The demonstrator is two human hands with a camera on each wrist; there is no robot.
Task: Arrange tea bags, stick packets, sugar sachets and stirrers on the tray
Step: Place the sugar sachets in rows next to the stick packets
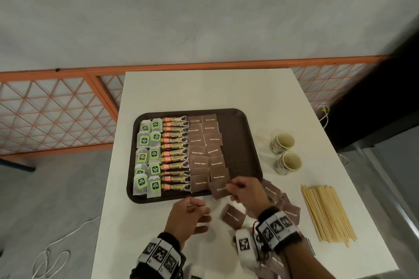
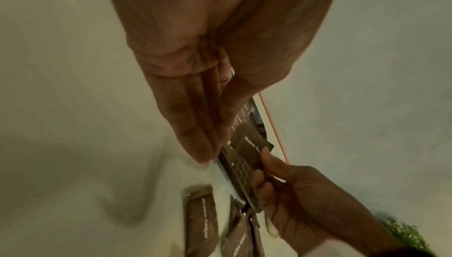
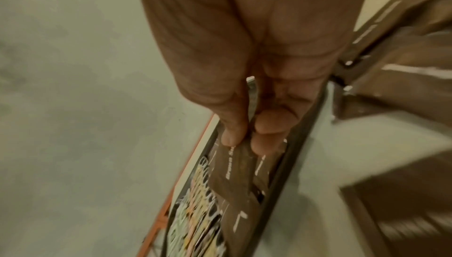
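Note:
A dark brown tray (image 1: 240,133) on the white table holds two columns of tea bags (image 1: 148,156), a column of stick packets (image 1: 175,154) and two columns of brown sugar sachets (image 1: 205,149). My right hand (image 1: 229,187) pinches one brown sugar sachet (image 1: 220,190) (image 3: 229,176) between thumb and fingers over the tray's near edge. My left hand (image 1: 199,215) hovers just below the tray with straight, relaxed fingers (image 2: 193,135), holding nothing. Loose sachets (image 1: 233,216) lie on the table near my right wrist. A bundle of wooden stirrers (image 1: 326,213) lies at the right.
Two paper cups (image 1: 285,152) stand right of the tray. The tray's right strip is bare. More loose sachets (image 1: 292,212) are piled between my right arm and the stirrers. An orange lattice railing (image 1: 56,108) runs behind the table, and a white cable (image 1: 56,249) lies on the floor at the left.

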